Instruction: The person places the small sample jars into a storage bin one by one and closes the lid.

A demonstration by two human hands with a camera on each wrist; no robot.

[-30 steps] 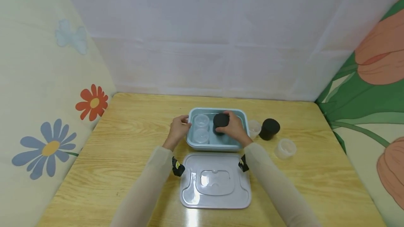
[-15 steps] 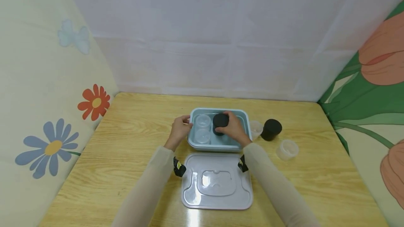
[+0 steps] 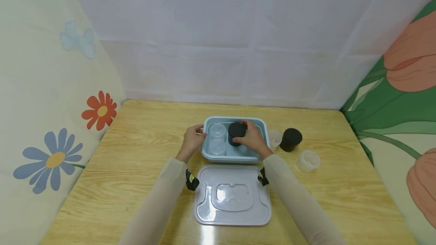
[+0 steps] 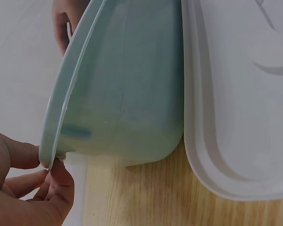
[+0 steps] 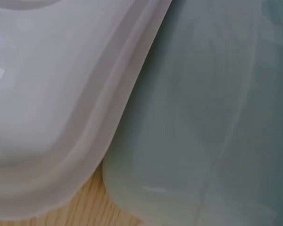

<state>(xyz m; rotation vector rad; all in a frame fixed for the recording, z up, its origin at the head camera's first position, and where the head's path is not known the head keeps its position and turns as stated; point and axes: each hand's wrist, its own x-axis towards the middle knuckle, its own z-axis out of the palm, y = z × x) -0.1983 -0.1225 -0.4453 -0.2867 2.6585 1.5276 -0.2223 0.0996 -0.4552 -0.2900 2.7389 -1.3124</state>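
A light blue-green plastic storage box (image 3: 231,158) stands on the table. My left hand (image 3: 194,139) pinches the box's rim at its left end; in the left wrist view its thumb and fingers (image 4: 62,186) meet around the rim's corner. Inside the box, my right hand (image 3: 253,139) grips a black round cup-like container (image 3: 236,129) from its right side. Left of that container, two clear plastic cups (image 3: 218,130) stand one behind the other in the box. The right wrist view shows only the box wall (image 5: 188,122) and the lid, not the hand.
A pale grey-lilac lid (image 3: 233,196) lies flat in front of the box. Right of the box are another black container (image 3: 291,139), a clear cup (image 3: 274,138) beside it, and a second clear cup (image 3: 308,160) nearer the front. A white cloth (image 3: 218,67) hangs behind the table.
The black container in my right hand has shifted slightly left, towards the clear cups. My left hand stays on the box's rim. The whole head view has swayed a little.
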